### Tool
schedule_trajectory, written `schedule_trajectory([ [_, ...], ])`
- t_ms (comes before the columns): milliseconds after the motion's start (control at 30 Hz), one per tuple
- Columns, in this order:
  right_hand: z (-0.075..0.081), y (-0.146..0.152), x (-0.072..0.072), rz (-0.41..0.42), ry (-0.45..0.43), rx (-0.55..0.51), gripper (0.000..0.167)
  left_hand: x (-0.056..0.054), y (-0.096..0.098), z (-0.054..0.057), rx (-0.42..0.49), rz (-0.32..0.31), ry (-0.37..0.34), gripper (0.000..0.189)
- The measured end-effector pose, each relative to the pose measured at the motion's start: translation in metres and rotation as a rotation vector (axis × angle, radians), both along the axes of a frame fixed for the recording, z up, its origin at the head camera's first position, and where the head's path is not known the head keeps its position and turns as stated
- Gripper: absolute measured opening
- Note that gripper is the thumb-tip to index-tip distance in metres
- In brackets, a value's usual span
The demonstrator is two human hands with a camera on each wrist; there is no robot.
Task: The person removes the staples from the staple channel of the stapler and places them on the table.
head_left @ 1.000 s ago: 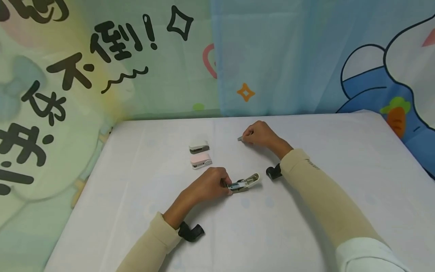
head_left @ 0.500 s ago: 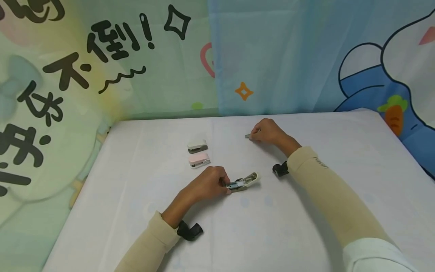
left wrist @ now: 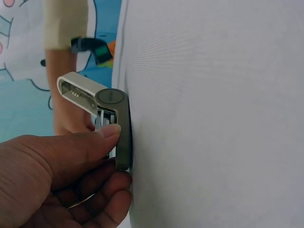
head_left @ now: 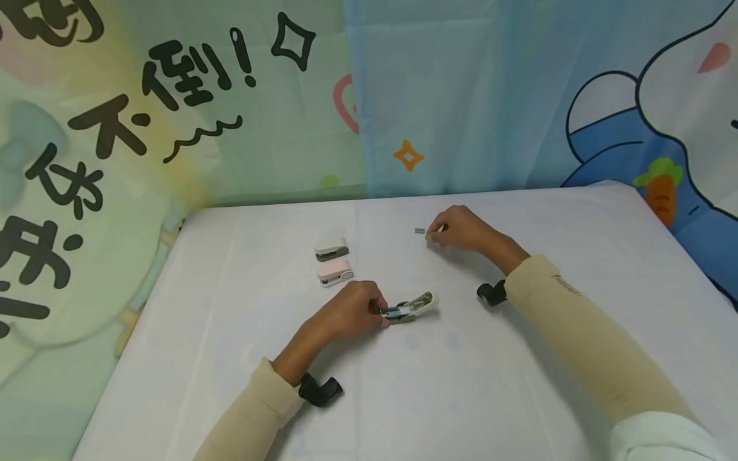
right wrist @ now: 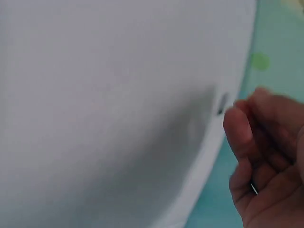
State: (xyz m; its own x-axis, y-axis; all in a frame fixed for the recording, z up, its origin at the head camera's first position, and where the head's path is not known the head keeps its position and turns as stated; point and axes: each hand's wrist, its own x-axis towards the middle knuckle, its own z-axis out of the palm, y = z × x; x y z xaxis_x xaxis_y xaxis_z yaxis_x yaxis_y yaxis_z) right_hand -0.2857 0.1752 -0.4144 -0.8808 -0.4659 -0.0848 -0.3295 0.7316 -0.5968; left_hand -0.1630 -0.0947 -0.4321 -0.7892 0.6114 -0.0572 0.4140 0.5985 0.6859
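My left hand point(head_left: 353, 312) pinches a small stapler point(head_left: 408, 308) between thumb and fingers at its base. The stapler's cream top point(left wrist: 78, 89) is swung back from the olive base point(left wrist: 122, 135), baring the metal staple channel point(head_left: 398, 312). Beyond it, a short grey strip of staples point(head_left: 419, 230) lies on the white-covered table. Beside that strip is my right hand point(head_left: 461, 228), its fingers loosely curled with nothing held. In the right wrist view, the blurred strip point(right wrist: 223, 103) shows as a dark sliver on the cloth, slightly apart from my fingertips point(right wrist: 237, 126).
A white and grey stapler point(head_left: 331, 248) stands left of centre, with a pink stapler point(head_left: 335, 272) just in front of it. The white cloth-covered table point(head_left: 230, 333) ends at the printed curtain point(head_left: 277, 160) behind. Black wrist mounts point(head_left: 319, 390) stick out below both wrists.
My right hand has moved to the right and let go of the staple strip, which now lies on the table. My left hand still grips the stapler in place.
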Motion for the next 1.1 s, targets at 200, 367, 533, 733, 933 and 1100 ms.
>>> schedule_trajectory([
  [200, 0.019, 0.000, 0.043, 0.239, -0.042, -0.138, 0.019, -0.002, 0.003, 0.001, 0.008, 0.039, 0.012, 0.016],
  [367, 0.030, 0.001, 0.072, 0.349, -0.166, -0.156, 0.026, -0.004, 0.008, 0.001, 0.025, 0.073, 0.025, 0.015],
  [533, 0.031, 0.005, 0.081, 0.358, -0.082, -0.088, 0.018, -0.008, 0.016, 0.000, 0.039, 0.096, 0.029, 0.014],
  [733, 0.036, 0.018, 0.072, 0.343, 0.050, -0.043, 0.017, -0.028, 0.033, 0.002, 0.032, 0.111, 0.032, 0.014],
  [933, 0.041, 0.038, 0.056, 0.273, 0.115, 0.013, 0.018, -0.057, 0.062, 0.003, 0.000, 0.115, 0.057, 0.017],
  [1100, 0.044, 0.061, 0.051, 0.203, 0.152, 0.060, 0.019, -0.073, 0.093, 0.000, -0.019, 0.102, 0.081, 0.016],
])
